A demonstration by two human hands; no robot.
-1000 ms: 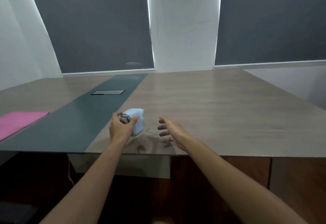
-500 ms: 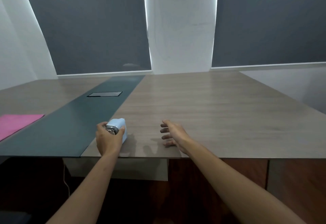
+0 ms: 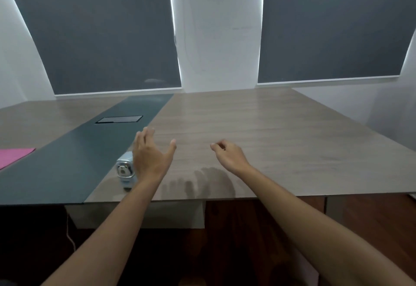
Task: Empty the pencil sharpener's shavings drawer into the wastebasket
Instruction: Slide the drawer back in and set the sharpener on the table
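**Sharpener stood on the table, both hands held empty above it**

Head view: no brand, label or readable writing can be made out anywhere. On the near face of the pencil sharpener (image 3: 126,172) only a small pale figure is seen, too small to be read.

The sharpener is found at 7 o'clock from the middle of the table (image 3: 258,128), close to the near edge and just right of the seam where the dark centre strip (image 3: 90,150) meets the wood grain. It is stood upright: a pale blue body with a shiny metal front plate. Whether its drawer is seated cannot be told.

The left hand (image 3: 149,152) is held above the table with fingers spread and thumb stretched out, nothing gripped; the sharpener's right side is partly covered by the wrist, and whether contact is made cannot be told. The right hand (image 3: 227,156) is held at 3 o'clock from the left, well apart from it, fingers loosely curled, nothing clasped.

Wide bare wood is left open at 12 and 2 o'clock of the hands. A dark inset panel (image 3: 118,119) is set in the strip at 11 o'clock, and a pink sheet (image 3: 13,156) is laid at the far 9 o'clock edge.
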